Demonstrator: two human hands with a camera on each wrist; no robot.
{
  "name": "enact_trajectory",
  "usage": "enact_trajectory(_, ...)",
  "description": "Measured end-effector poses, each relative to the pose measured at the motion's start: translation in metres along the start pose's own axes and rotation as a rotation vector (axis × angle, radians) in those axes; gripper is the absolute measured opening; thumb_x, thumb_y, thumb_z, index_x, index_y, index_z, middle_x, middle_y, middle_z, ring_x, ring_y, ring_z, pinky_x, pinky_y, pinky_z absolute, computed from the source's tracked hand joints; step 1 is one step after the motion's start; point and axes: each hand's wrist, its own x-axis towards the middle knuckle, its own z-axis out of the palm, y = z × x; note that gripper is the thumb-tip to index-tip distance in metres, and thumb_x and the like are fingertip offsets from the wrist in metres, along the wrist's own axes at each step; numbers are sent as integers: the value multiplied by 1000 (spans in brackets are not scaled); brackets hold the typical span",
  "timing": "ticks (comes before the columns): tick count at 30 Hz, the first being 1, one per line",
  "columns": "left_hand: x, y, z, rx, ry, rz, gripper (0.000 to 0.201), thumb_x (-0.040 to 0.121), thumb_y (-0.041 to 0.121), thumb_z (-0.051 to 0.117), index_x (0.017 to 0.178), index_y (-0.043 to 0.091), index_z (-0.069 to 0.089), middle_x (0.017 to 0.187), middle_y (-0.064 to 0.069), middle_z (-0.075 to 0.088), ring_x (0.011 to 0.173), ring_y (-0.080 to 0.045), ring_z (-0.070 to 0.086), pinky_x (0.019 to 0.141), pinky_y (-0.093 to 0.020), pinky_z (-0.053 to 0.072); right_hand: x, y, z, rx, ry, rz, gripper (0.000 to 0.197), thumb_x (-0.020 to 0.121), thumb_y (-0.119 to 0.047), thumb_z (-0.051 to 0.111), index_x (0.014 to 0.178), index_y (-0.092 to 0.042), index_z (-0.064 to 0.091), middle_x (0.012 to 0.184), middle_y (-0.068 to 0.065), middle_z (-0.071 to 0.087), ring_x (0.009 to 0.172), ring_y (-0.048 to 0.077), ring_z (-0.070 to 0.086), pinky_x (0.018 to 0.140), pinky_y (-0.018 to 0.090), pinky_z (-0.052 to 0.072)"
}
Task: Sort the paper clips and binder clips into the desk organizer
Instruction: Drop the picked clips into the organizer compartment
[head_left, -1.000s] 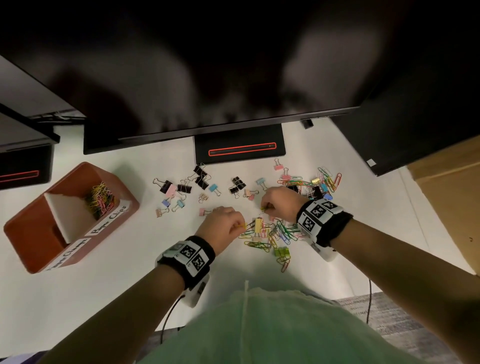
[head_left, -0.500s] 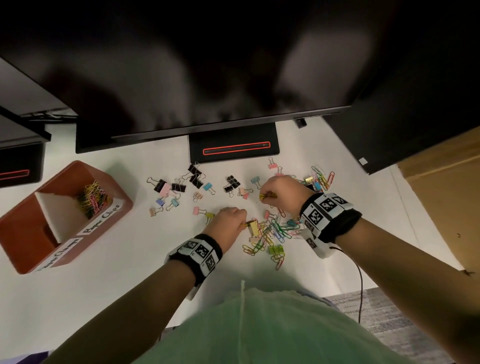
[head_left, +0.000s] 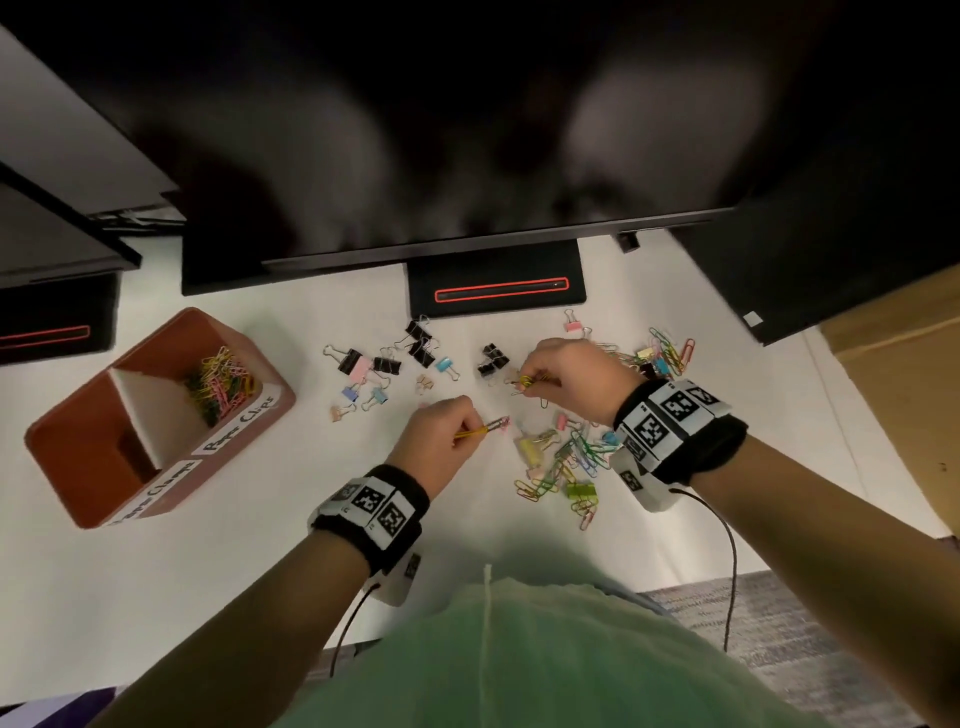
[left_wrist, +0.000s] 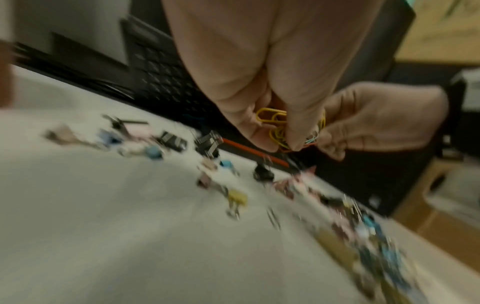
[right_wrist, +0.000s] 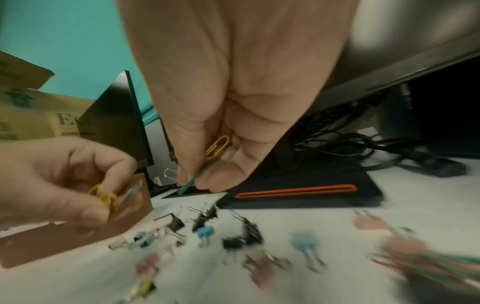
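Note:
My left hand (head_left: 447, 441) pinches a small bunch of paper clips (head_left: 480, 428), mostly yellow (left_wrist: 272, 123), just above the desk. My right hand (head_left: 566, 374) pinches other paper clips (head_left: 527, 383), a yellow one and a green one (right_wrist: 205, 170). A pile of coloured paper clips and binder clips (head_left: 561, 462) lies between and below the hands. Black and pastel binder clips (head_left: 387, 364) are scattered to the left. The brown desk organizer (head_left: 83, 467) stands at far left; its labelled paper-clip compartment holds paper clips (head_left: 221, 382).
A monitor's black base with a red slot (head_left: 498, 291) stands just behind the clips, under the wide screen (head_left: 415, 130). More clips (head_left: 667, 356) lie at the right. A cardboard box (head_left: 893, 415) is at the right edge. Wrist cables (head_left: 727, 561) hang off the desk front.
Both hands have lifted away from the pile with paper clips pinched in them. The right hand has moved up toward the monitor base; the left has drifted slightly left.

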Motion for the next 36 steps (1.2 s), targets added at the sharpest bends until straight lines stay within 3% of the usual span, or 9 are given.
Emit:
enact_trajectory(8, -65, -37, -124, -354, 335, -127, 22, 77, 12, 72, 72, 29, 58, 85, 5, 69, 83, -19, 65, 80, -32, 53, 69, -123, 18, 18, 68, -293, 14, 87, -15, 62, 99, -11, 69, 94, -1, 58, 83, 11, 52, 78, 20, 40)
enact_trajectory(12, -89, -69, -175, -421, 484, -191, 22, 77, 8, 72, 69, 24, 58, 79, -6, 68, 77, -24, 65, 76, -42, 55, 111, -199, 34, 48, 142, -383, 12, 86, -15, 62, 95, -11, 69, 95, 4, 62, 86, 17, 57, 80, 22, 42)
enact_trajectory(16, -92, -107, -205, -354, 602, -301, 16, 77, 14, 71, 70, 22, 59, 76, -4, 67, 69, -17, 62, 70, -33, 52, 150, -254, 60, 50, 174, -323, 16, 86, -13, 61, 100, -9, 67, 102, 8, 64, 94, 20, 58, 80, 20, 38)
enact_trajectory(19, -85, -126, -210, -256, 569, -439, 11, 77, 16, 71, 77, 15, 60, 83, -4, 67, 78, -15, 62, 72, -23, 48, 165, -272, 84, 49, 111, -205, 30, 88, -11, 58, 118, -10, 59, 114, 10, 64, 107, 24, 58, 90, 27, 42)
enact_trajectory(23, -78, -138, -201, -194, 381, -427, 28, 79, 14, 70, 106, 15, 62, 107, 0, 65, 98, -10, 60, 86, -24, 49, 155, -267, 101, 126, 91, -180, 46, 89, -9, 54, 134, -15, 45, 132, 11, 53, 119, 24, 53, 102, 31, 41)
enact_trajectory(27, -76, -128, -192, -67, 334, -190, 33, 81, 15, 68, 113, 18, 63, 115, -1, 59, 104, -12, 58, 97, -30, 46, 117, -225, 98, 232, 186, -252, 32, 89, -10, 56, 120, -17, 55, 113, 0, 57, 92, 12, 59, 84, 21, 48)
enact_trajectory(30, -71, -108, -176, -111, 256, -76, 22, 82, 14, 67, 104, 15, 66, 105, 1, 60, 94, -8, 59, 86, -22, 50, 84, -166, 89, 197, 302, -127, 20, 87, -5, 58, 105, -13, 63, 96, -5, 55, 74, 2, 53, 72, 21, 46)
enact_trajectory(33, -62, -92, -148, -111, 160, 1, 16, 82, 13, 67, 97, 15, 66, 97, 2, 59, 83, -9, 60, 75, -22, 53, 55, -109, 79, 105, 379, 67, 17, 86, -1, 58, 96, -11, 67, 91, -1, 60, 75, 9, 55, 78, 31, 53)
enact_trajectory(36, -54, -80, -117, -83, 10, 9, 16, 83, 15, 64, 99, 17, 64, 100, 4, 58, 82, -7, 58, 73, -19, 51, 38, -74, 71, 80, 393, 206, 14, 85, -5, 62, 95, -12, 68, 91, 1, 63, 76, 12, 56, 76, 24, 50)
